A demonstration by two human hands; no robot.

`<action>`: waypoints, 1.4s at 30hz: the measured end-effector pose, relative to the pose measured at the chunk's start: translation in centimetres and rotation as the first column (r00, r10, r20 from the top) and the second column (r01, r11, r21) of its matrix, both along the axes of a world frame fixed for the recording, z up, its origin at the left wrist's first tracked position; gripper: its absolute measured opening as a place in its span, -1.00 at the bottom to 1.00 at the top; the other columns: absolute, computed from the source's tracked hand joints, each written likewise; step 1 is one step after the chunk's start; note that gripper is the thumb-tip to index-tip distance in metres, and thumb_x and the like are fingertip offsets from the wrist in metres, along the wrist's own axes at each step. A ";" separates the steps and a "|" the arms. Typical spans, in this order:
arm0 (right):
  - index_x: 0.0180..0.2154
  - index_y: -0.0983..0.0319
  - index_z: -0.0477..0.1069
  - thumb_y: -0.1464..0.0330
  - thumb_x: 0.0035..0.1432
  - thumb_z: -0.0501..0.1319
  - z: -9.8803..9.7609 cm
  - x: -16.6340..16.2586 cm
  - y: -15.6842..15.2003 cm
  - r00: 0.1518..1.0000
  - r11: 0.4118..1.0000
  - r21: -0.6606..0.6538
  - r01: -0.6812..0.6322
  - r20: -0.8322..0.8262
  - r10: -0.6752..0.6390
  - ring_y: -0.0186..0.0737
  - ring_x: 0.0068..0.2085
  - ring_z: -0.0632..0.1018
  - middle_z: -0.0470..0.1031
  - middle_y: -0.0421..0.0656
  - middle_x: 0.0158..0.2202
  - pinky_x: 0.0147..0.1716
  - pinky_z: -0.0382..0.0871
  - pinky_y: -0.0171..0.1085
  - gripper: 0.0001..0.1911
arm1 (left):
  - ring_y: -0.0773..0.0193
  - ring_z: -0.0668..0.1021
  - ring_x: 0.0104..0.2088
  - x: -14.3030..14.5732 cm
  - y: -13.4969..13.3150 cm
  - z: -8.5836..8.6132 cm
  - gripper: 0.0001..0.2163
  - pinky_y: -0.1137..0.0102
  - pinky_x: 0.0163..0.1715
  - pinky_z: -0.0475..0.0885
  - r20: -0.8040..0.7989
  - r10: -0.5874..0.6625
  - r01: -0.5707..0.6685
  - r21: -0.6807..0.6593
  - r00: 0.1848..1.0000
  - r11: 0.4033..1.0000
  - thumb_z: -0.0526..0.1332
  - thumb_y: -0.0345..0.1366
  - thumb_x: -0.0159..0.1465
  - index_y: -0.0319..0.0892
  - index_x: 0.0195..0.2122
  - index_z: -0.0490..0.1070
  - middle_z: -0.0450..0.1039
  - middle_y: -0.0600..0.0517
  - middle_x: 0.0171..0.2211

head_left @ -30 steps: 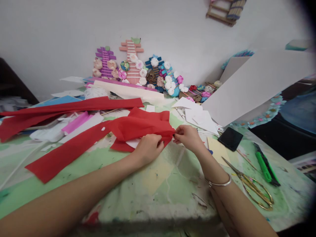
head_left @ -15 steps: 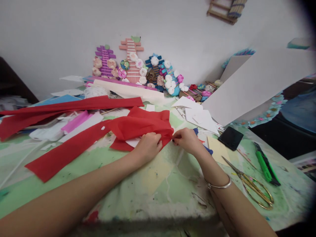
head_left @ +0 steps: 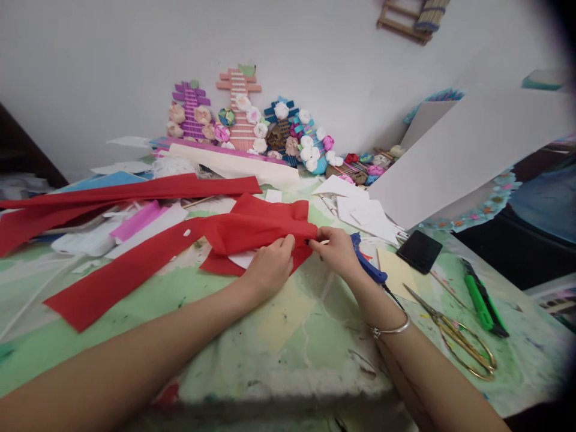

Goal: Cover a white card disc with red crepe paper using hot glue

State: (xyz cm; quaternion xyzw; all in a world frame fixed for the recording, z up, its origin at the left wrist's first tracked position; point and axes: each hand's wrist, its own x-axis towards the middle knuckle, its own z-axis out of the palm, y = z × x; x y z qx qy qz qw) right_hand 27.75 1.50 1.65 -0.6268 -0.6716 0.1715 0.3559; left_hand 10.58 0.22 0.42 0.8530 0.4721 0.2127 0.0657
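A piece of red crepe paper (head_left: 261,225) lies bunched and folded in front of me, with a long strip of it trailing to the lower left. My left hand (head_left: 272,264) is closed on its near edge, fingertips pinching a fold. My right hand (head_left: 335,249) pinches the right end of the same paper between thumb and forefinger. A white piece (head_left: 243,259) shows partly from under the red, beside my left hand. Just right of my right hand lies a blue glue gun (head_left: 369,264) with a dark cord, partly hidden by the wrist.
Gold-handled scissors (head_left: 454,336), a green utility knife (head_left: 483,300) and a black square (head_left: 419,252) lie at the right. More red strips (head_left: 135,193) are at the left. Decorated stick crafts (head_left: 238,114) lean against the wall. A large white board (head_left: 450,162) slants at the right.
My right hand has moved slightly up along the paper's right end, uncovering more of the blue glue gun. My left hand stays in place, with its fingers raised a little.
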 end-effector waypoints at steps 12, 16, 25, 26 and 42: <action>-0.36 0.24 0.39 0.62 -0.35 0.04 1.2 1.6 -0.5 0.894 0.946 -0.147 -0.288 -0.395 0.211 -0.20 -0.29 0.54 0.54 -0.15 -0.37 -0.50 0.33 -0.38 -0.59 | 0.15 0.51 -0.37 -0.3 -0.3 -0.1 -0.83 0.35 -0.43 0.34 -0.207 -0.076 0.092 0.068 0.975 0.993 -0.04 -0.49 0.26 -0.17 -0.19 0.25 0.38 -0.06 -0.27; -0.33 0.24 0.41 0.64 -0.28 -0.01 0.2 1.2 0.1 0.973 0.973 -0.035 -0.229 0.016 0.230 -0.25 -0.33 0.52 0.55 -0.13 -0.30 -0.41 0.34 -0.35 -0.56 | 0.14 0.48 -0.35 -0.5 -0.2 -0.1 -0.87 0.33 -0.41 0.33 -0.148 -0.086 0.094 0.050 0.985 0.994 -0.02 -0.50 0.24 -0.19 -0.25 0.23 0.37 -0.05 -0.30; -0.51 0.24 0.34 0.61 -0.22 0.05 -0.1 1.3 0.9 0.933 0.956 -0.019 -0.292 0.215 0.289 -0.29 -0.44 0.43 0.42 -0.23 -0.52 -0.41 0.21 -0.35 -0.78 | 0.16 0.45 -0.35 -0.7 0.0 -0.3 -0.88 0.32 -0.35 0.33 -0.066 -0.109 0.112 0.037 0.992 0.993 -0.02 -0.51 0.22 -0.18 -0.31 0.22 0.35 -0.03 -0.34; -0.53 0.24 0.33 0.61 -0.22 0.05 -0.1 1.3 1.0 0.928 0.953 -0.022 -0.302 0.225 0.299 -0.29 -0.45 0.42 0.40 -0.24 -0.54 -0.42 0.20 -0.35 -0.80 | 0.16 0.45 -0.35 -0.7 0.0 -0.3 -0.88 0.32 -0.35 0.33 -0.072 -0.108 0.111 0.041 0.992 0.993 -0.02 -0.50 0.22 -0.18 -0.30 0.22 0.35 -0.04 -0.34; -0.53 0.21 0.20 0.59 -0.12 0.09 1.0 1.4 0.2 0.865 0.931 -0.014 -0.364 0.366 0.343 -0.32 -0.43 0.33 0.31 -0.26 -0.51 -0.41 0.11 -0.36 -0.83 | 0.21 0.47 -0.39 -0.4 -0.2 -0.3 -0.91 0.35 -0.38 0.34 -0.019 -0.043 0.044 0.053 0.999 0.998 -0.02 -0.47 0.26 -0.19 -0.31 0.22 0.38 -0.02 -0.38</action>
